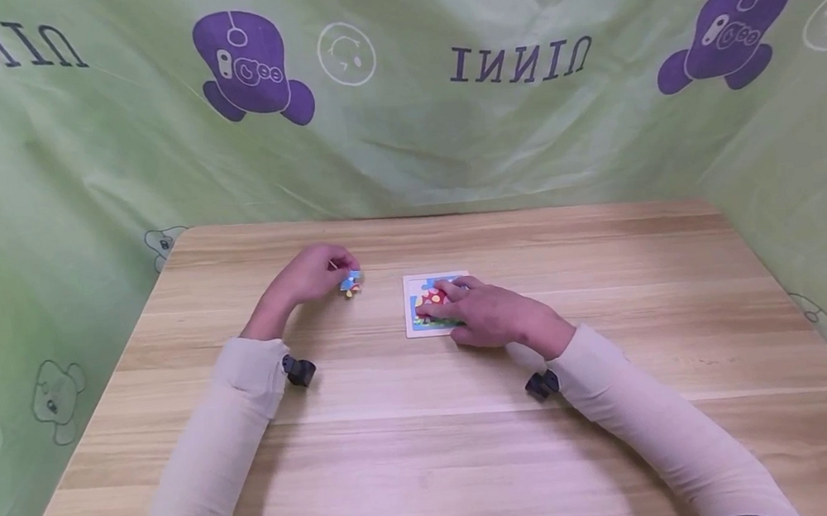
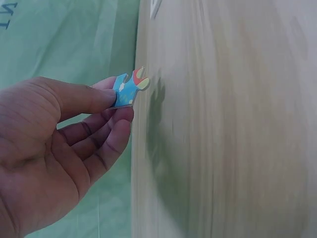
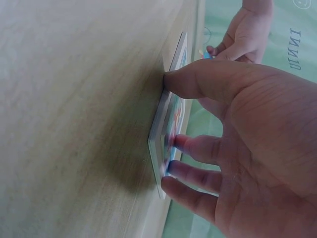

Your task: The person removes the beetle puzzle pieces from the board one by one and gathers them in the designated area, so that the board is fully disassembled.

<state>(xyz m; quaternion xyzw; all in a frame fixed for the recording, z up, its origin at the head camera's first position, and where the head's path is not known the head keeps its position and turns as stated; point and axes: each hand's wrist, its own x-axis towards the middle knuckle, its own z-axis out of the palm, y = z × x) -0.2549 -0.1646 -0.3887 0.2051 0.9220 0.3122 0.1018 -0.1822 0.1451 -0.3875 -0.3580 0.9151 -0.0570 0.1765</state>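
Observation:
In the head view my left hand is above the table, left of a small square jigsaw puzzle. It pinches a jigsaw piece, blue with a red and yellow corner, between thumb and fingers. The piece is held just off the tabletop. My right hand lies over the right part of the jigsaw puzzle, which has a white frame and a red dotted picture on blue and green. Its fingertips touch the picture, while the thumb rests at the frame's edge. The puzzle's right side is hidden under this hand.
A light wooden table holds the puzzle. Behind it and along both sides hangs a green curtain with purple figures and lettering. Small black cameras sit at both wrists.

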